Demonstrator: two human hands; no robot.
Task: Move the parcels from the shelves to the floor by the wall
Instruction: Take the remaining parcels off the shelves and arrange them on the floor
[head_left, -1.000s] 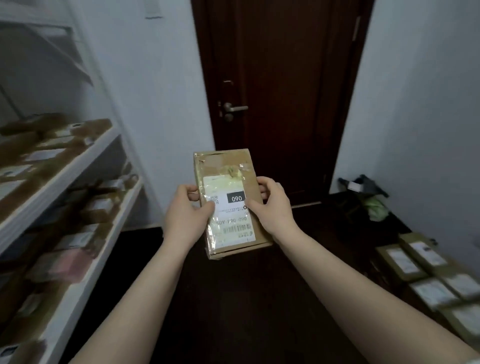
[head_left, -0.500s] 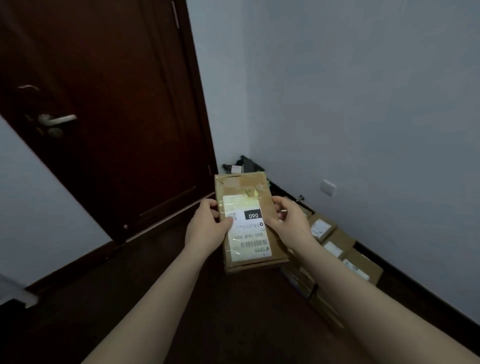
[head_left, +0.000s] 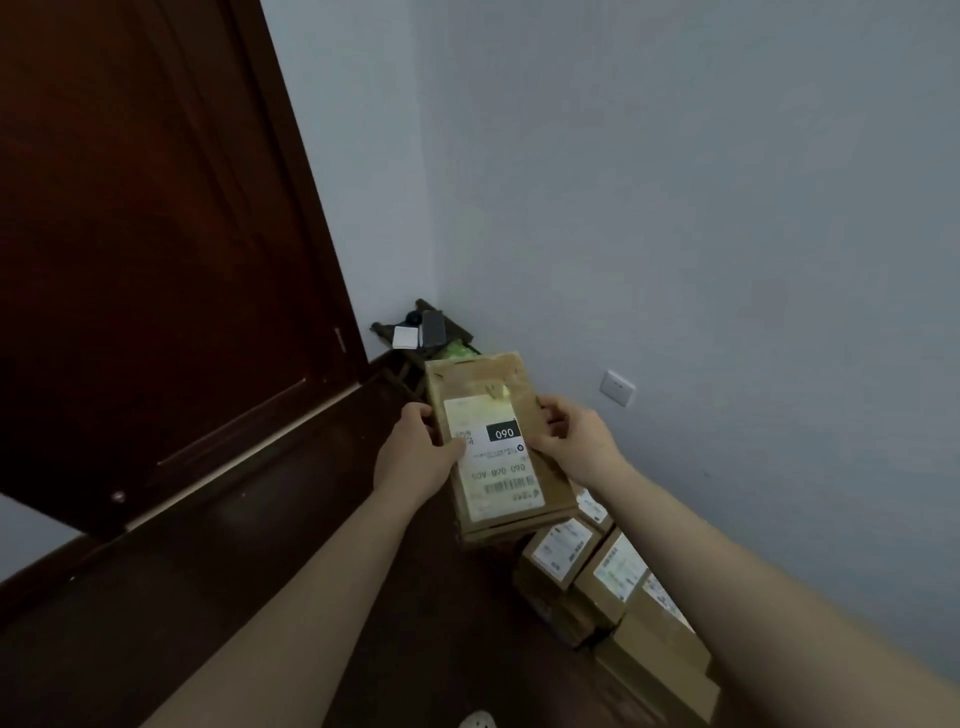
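I hold the parcel (head_left: 493, 467) in the air, label up, above the far end of the row of parcels (head_left: 613, 571) that lies on the floor (head_left: 208, 597) against the wall (head_left: 727, 260). My left hand (head_left: 415, 457) grips its left edge, thumb on the label. My right hand (head_left: 576, 441) grips its right edge, fingers curled round it.

Risk: if one hand releases early, the box may pivot and drop onto the row. Risk: lowering onto the row instead of beside it may knock those boxes askew.

Change: one second ago the shelves stood at my left, the door (head_left: 156, 260) ahead. Now I face the wall corner, and the grip is unchanged.
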